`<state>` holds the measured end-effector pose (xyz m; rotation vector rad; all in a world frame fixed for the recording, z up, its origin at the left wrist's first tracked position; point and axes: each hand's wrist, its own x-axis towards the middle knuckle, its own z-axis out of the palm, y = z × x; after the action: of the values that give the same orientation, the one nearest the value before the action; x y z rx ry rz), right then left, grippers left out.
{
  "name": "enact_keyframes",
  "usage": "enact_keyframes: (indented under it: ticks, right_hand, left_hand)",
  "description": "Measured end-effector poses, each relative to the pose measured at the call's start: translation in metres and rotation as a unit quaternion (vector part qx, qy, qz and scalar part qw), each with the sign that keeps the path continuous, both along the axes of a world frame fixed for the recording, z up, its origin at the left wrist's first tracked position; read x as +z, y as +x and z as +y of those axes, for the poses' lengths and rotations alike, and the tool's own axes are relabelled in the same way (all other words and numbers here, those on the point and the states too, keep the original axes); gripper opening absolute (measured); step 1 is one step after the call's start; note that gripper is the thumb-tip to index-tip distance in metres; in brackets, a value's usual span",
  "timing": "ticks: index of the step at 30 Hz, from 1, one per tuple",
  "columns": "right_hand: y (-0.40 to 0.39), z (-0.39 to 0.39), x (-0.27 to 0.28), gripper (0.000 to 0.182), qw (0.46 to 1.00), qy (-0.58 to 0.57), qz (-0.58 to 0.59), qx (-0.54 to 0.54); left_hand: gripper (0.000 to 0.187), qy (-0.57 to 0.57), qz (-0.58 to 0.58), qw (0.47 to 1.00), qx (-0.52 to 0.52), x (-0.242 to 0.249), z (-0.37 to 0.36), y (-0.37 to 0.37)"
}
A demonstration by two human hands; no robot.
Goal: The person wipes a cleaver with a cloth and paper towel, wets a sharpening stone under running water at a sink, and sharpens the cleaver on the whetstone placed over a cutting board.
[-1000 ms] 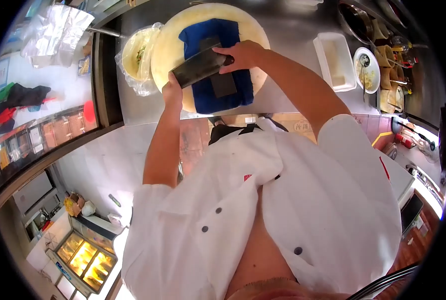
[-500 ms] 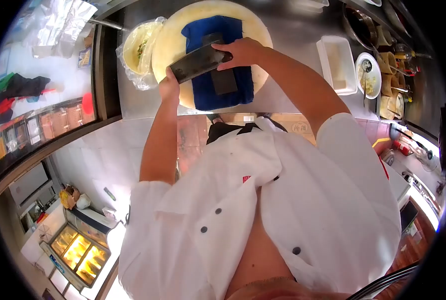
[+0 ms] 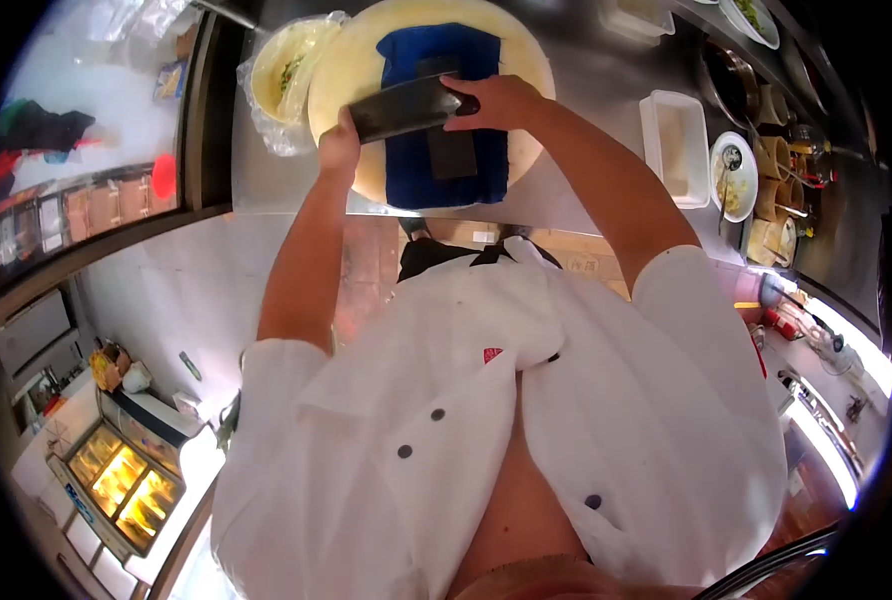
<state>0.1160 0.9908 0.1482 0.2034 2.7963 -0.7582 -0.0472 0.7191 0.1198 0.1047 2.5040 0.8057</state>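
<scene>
A dark-bladed cleaver (image 3: 398,110) lies slantwise across a dark grey whetstone (image 3: 454,156). My right hand (image 3: 498,103) grips it at the handle end, fingers reaching onto the blade. At the blade's other end, my left hand (image 3: 340,148) pinches the corner; part of its grip is hidden. Under the stone is a folded blue cloth (image 3: 403,180), spread on a thick round chopping board (image 3: 351,62). The stone shows above and below the blade, which covers its middle.
Left of the board stands a plastic-wrapped bowl (image 3: 271,85) with chopped greens. On the right of the steel counter (image 3: 581,150) are a white rectangular tub (image 3: 676,150), a white bowl (image 3: 734,180) with a spoon, and several seasoning containers (image 3: 774,160).
The cleaver has turned nearer to level, its left end shifting up and slightly right along with my left hand. My right hand has moved slightly right. The whole view has also shifted a little.
</scene>
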Motion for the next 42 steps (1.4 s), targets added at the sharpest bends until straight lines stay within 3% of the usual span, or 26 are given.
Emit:
enact_keyframes:
  ticks: [3,5,6,7,10,13,15,19,20,21,22,26,29,30,34,36,37,38,40,42]
  right_hand:
    - [0.026,-0.019,0.007,0.1,0.996,0.006,-0.084,0.008]
    - [0.071,-0.045,0.017,0.101,0.989,-0.01,-0.149,0.014]
    - [0.086,-0.055,0.023,0.101,0.985,-0.011,-0.17,0.017]
    - [0.087,-0.058,0.029,0.102,0.983,-0.009,-0.185,0.019]
    - [0.078,-0.055,0.034,0.105,0.983,-0.001,-0.185,0.012]
    - [0.026,-0.017,0.015,0.107,0.992,0.006,-0.126,-0.019]
    - [0.01,-0.008,0.012,0.109,0.995,0.017,-0.093,-0.03]
    - [0.048,-0.026,0.021,0.11,0.988,-0.007,-0.15,-0.031]
    - [0.065,-0.038,0.024,0.108,0.981,0.016,-0.194,-0.021]
    - [0.087,-0.047,0.024,0.106,0.981,0.003,-0.194,-0.009]
    - [0.101,-0.057,0.02,0.104,0.978,0.051,-0.202,0.004]
    - [0.081,-0.055,0.034,0.102,0.978,0.031,-0.203,-0.016]
    - [0.039,-0.02,0.009,0.101,0.994,0.028,-0.089,-0.059]
    - [0.033,-0.015,0.008,0.102,0.993,0.029,-0.098,-0.062]
    - [0.051,-0.013,0.013,0.101,0.989,-0.015,-0.128,-0.07]
    - [0.09,-0.036,0.028,0.106,0.977,0.008,-0.209,-0.048]
    - [0.127,-0.045,-0.004,0.104,0.987,0.044,-0.151,-0.043]
    - [0.139,-0.056,0.008,0.104,0.983,0.075,-0.166,-0.017]
    - [0.126,-0.059,0.033,0.103,0.967,0.045,-0.249,-0.03]
    - [0.106,-0.039,0.028,0.102,0.975,0.037,-0.208,-0.065]
  left_hand:
    - [0.087,-0.038,0.036,0.999,0.008,-0.017,-0.02,0.027]
    - [0.077,-0.013,0.051,0.994,-0.091,-0.02,-0.057,0.071]
    - [0.057,-0.033,0.099,0.98,-0.169,-0.013,-0.074,0.093]
    - [0.047,-0.009,0.083,0.985,-0.148,-0.026,-0.08,0.097]
    - [0.042,-0.032,0.143,0.966,-0.214,-0.059,-0.081,0.077]
    - [0.064,-0.032,0.158,0.972,-0.174,-0.046,-0.017,0.009]
    - [0.083,0.025,0.098,0.992,-0.072,-0.041,0.007,-0.02]
    - [0.084,-0.02,0.023,0.997,-0.068,-0.021,-0.018,0.034]
    - [0.084,-0.004,0.063,0.997,-0.051,-0.009,-0.029,0.068]
    - [0.082,0.016,0.084,0.996,-0.018,-0.031,-0.044,0.089]
    - [0.078,0.026,0.023,0.997,-0.067,-0.02,-0.06,0.1]
    - [0.076,0.027,0.07,0.995,-0.072,-0.026,-0.041,0.07]
    - [0.079,0.024,0.073,0.99,-0.119,-0.024,0.004,0.004]
    - [0.08,0.052,0.048,0.992,-0.101,-0.02,0.014,-0.007]
    - [0.079,0.032,0.024,0.995,-0.093,-0.025,0.004,0.024]
    - [0.074,0.008,0.103,0.982,-0.16,-0.058,-0.029,0.068]
    - [0.071,0.064,0.115,0.988,-0.08,-0.028,-0.033,0.104]
    - [0.069,0.104,0.157,0.978,-0.09,-0.047,-0.047,0.118]
    - [0.072,0.066,0.083,0.987,-0.121,-0.026,-0.041,0.108]
    - [0.074,0.027,0.096,0.984,-0.149,-0.032,-0.011,0.072]
